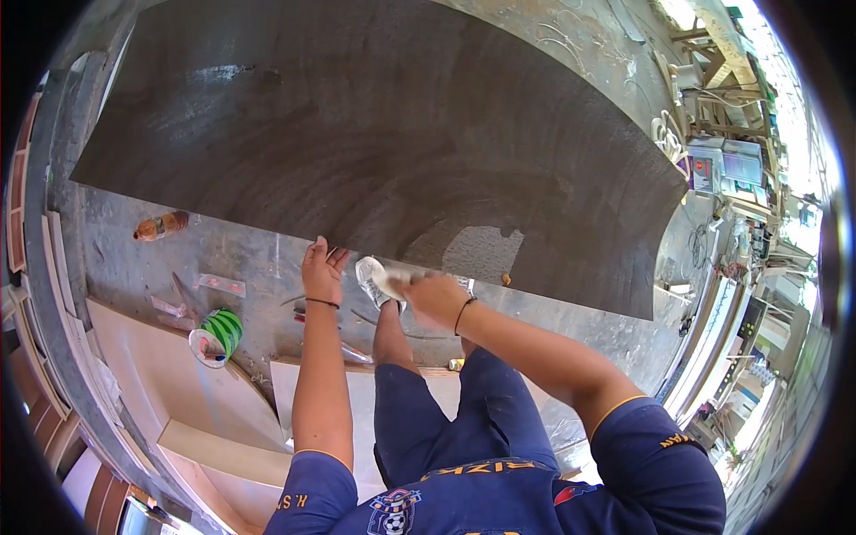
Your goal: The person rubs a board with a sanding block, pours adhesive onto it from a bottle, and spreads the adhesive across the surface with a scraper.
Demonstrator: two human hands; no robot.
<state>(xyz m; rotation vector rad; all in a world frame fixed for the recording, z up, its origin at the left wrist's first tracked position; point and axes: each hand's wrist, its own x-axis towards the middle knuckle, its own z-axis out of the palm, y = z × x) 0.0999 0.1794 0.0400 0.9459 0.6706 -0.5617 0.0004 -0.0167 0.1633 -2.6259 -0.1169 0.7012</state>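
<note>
A large dark brown sheet point(374, 125) spans the upper half of the head view, with curved smear marks. Near its front edge lies a lighter grey, wet-looking patch point(481, 253), with a small tan lump point(506, 279) beside it. My left hand point(324, 270) is at the front edge of the sheet, fingers apart and touching the edge, holding nothing. My right hand point(432, 299) is closed around a pale, blurred tool point(389, 282) just in front of the edge, left of the grey patch. The tool's exact shape is unclear.
On the concrete floor are a bottle of brown liquid point(161, 226), a green striped container point(216, 337) and a clear plastic packet point(221, 284). Pale boards point(183, 366) lie at the lower left. Boxes point(727, 165) and timber stand at the right. My shoe point(372, 278) is below the sheet's edge.
</note>
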